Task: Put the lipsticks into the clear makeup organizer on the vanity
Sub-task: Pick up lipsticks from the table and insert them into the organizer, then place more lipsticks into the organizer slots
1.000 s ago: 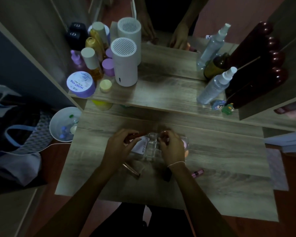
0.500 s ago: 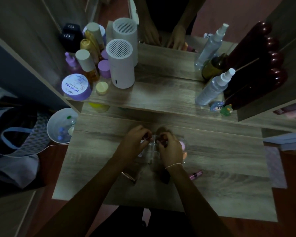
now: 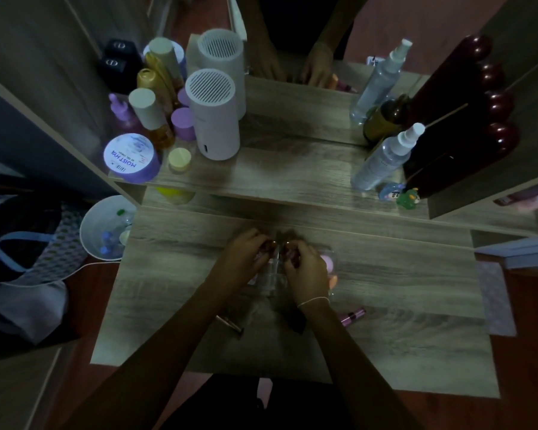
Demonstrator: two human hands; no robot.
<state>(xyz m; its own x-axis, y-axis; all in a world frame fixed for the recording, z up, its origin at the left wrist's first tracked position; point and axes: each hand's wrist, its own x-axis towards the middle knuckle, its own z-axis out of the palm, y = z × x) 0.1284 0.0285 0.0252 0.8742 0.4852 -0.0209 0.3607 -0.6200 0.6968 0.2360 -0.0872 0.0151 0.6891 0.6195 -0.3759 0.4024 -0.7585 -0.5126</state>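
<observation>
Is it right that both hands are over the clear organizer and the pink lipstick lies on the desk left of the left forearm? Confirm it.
Not quite. The head view shows both hands over the clear organizer, but the pink lipstick lies on the desk right of the right forearm.

Since a second ago the left hand [image 3: 246, 256] has moved in over the clear organizer [image 3: 272, 276], closing beside the right hand [image 3: 305, 268].

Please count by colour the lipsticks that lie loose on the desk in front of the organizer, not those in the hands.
Pink-purple lipstick: 1
Bronze lipstick: 1
Dark shape between them: unclear, not counted
Total: 2
</observation>
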